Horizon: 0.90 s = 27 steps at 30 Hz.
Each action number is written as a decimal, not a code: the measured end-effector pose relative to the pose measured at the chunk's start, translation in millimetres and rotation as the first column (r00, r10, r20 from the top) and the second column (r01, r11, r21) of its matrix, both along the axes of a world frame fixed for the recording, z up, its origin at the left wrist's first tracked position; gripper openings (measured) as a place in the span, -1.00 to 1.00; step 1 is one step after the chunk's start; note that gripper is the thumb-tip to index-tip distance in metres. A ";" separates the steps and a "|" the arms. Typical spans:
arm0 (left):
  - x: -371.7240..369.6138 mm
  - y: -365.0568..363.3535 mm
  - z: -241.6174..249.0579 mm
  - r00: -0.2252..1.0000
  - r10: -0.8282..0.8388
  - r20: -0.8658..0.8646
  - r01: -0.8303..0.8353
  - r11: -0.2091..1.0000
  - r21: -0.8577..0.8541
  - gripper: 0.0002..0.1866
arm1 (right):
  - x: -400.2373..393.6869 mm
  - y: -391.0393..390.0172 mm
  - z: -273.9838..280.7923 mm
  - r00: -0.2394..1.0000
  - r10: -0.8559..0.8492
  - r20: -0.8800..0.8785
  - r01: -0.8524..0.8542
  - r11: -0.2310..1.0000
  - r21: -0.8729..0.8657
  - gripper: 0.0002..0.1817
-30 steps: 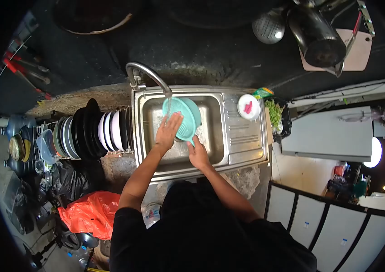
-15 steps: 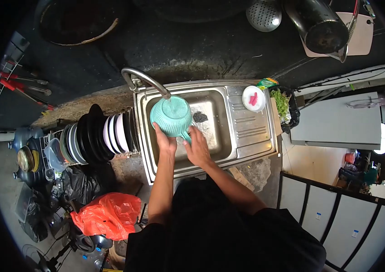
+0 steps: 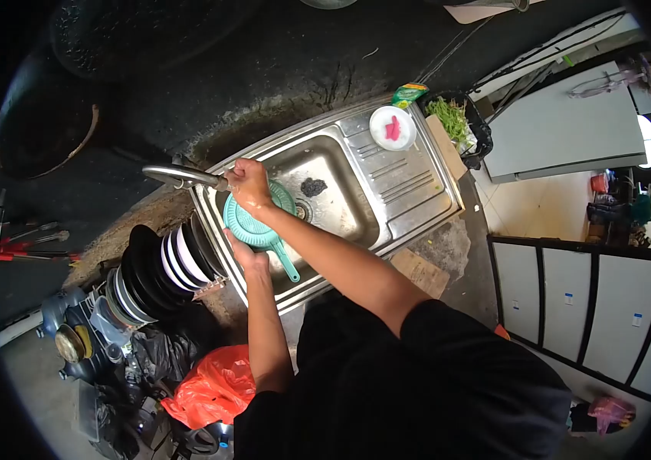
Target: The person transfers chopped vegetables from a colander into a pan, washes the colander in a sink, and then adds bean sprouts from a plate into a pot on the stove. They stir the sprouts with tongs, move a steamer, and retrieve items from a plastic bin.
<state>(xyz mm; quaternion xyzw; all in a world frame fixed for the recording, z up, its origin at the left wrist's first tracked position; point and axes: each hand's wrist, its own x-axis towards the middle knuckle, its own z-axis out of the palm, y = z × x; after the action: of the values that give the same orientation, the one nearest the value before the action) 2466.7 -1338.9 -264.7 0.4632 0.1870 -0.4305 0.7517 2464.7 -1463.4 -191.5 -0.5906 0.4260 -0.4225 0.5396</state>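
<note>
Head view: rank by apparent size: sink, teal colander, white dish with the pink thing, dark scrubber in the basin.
Largest to smallest, as seen:
1. Steel sink
2. Teal colander, in the left hand
3. White dish, somewhat smaller than the colander, but it lies farther from the camera, so unsure
4. Dark scrubber

The left hand (image 3: 247, 257) holds a teal colander (image 3: 252, 222) over the left edge of the steel sink (image 3: 417, 192). The right hand (image 3: 247, 182) grips the tap (image 3: 180, 177). Plates (image 3: 176, 264) stand racked just beside the sink's left edge.

Dark sooty wall (image 3: 210, 69) behind the counter; white cabinets (image 3: 570, 299) stand at right.
</note>
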 end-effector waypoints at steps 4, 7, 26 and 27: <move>18.4 -4.9 -0.5 0.998 -0.004 -0.061 0.006 1.000 0.026 -0.43 | -50.1 19.1 -3.6 0.991 -0.131 0.000 0.126 0.957 -0.262 -0.90; 21.8 -14.1 -2.6 1.000 -0.024 0.011 0.024 0.999 0.035 -0.54 | -99.3 47.1 -26.9 0.941 -0.229 -0.248 0.140 0.933 -0.332 -0.38; -5.0 -8.8 35.4 0.944 -0.320 -0.074 0.283 0.907 -0.312 -0.13 | -122.9 67.8 -3.9 0.513 0.519 -0.684 -0.618 0.776 0.125 -0.64; -4.2 -7.2 23.9 0.958 -0.273 -0.088 0.236 0.925 -0.297 -0.21 | -123.0 76.2 -9.1 0.490 0.500 -0.714 -0.686 0.726 0.038 -0.57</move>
<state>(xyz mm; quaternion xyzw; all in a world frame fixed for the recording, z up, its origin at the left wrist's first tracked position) 2462.6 -1346.2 -240.8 0.3425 0.1091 -0.5756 0.7345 2341.7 -1387.2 -200.6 -0.8756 0.3026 -0.0107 0.3763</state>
